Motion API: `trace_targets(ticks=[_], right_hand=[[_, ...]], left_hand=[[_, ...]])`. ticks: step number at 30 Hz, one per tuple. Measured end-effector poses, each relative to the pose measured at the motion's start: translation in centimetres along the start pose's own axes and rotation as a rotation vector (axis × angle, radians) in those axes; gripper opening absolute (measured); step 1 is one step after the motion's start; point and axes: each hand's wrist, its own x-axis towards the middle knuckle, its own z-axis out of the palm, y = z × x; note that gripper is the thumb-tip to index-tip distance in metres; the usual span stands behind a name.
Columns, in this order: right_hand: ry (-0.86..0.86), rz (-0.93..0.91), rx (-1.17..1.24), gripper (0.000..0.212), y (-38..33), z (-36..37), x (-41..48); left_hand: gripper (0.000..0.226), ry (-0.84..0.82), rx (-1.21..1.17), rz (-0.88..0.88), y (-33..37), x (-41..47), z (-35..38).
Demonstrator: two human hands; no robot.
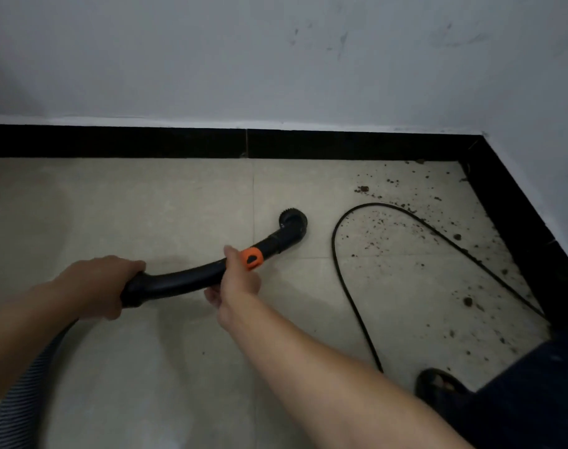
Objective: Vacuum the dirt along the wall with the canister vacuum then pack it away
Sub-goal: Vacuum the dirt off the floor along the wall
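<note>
**Nozzle short of the dirt, 2 hands on the wand**

The curved black plastic vacuum wand [182, 280] lies nearly level over the middle of the pale tiled floor [114, 205], its round black brush nozzle [293, 225] tipped toward the tiles at the 1 o'clock end. Whether the bristles touch the floor cannot be told. An orange slider collar [252, 258] sits just behind the nozzle joint.

The left hand [98, 286] is wrapped shut around the wand's rear bend at 9 o'clock, where the ribbed grey hose [20, 393] trails off toward 7 o'clock; that grip likely carries the weight and steers. The right hand [239, 283] reaches in from 5 o'clock with forearm extended, thumb raised beside the orange collar and fingers curled loosely under the tube, probably to steady it or work the slider.

The scattered brown soil crumbs [438, 241] lie toward 3 o'clock, along the black skirting tile [516, 222] in the corner, well apart from the nozzle. A thin black power cord [336, 254] loops through that dirt, so the sweep will need to avoid it.
</note>
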Motion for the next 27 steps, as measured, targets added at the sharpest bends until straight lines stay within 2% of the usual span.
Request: trace_targets(ticks=[3, 6, 10, 16, 19, 22, 24, 27], right_hand=[[-0.046, 0.149, 0.114, 0.028, 5.4, -0.5, -2.3], [-0.040, 0.240, 0.222, 0.033, 8.4, -1.9, -4.1], [0.012, 0.235, 0.300, 0.032, 7.8, -3.8, -5.3], [-0.003, 0.267, 0.307, 0.039, 7.7, -4.5, -6.6], [0.041, 0.214, 0.286, 0.037, 6.7, -5.1, -6.3], [0.092, 0.094, 0.285, 0.034, 3.2, -5.7, -4.6], [0.105, 0.032, 0.289, 0.033, 0.6, -5.5, -3.8], [0.082, 0.018, 0.286, 0.034, -1.5, -5.1, -3.6]], left_hand=[[0.027, -0.056, 0.048, -0.006, -3.2, -0.5, 2.4], [0.026, -0.045, 0.105, 0.078, -3.7, -0.3, 3.5], [0.024, -0.051, 0.192, 0.197, -0.6, 0.1, 1.1], [0.026, -0.102, 0.175, 0.191, -0.5, 0.5, 0.3], [0.028, -0.169, 0.183, 0.175, 0.8, 0.3, 0.1], [0.046, -0.243, 0.065, 0.155, 2.8, 0.1, -2.2], [0.048, -0.234, -0.062, 0.129, 3.5, 0.2, -3.7], [0.045, -0.187, -0.107, 0.117, 3.7, 0.1, -5.2]])
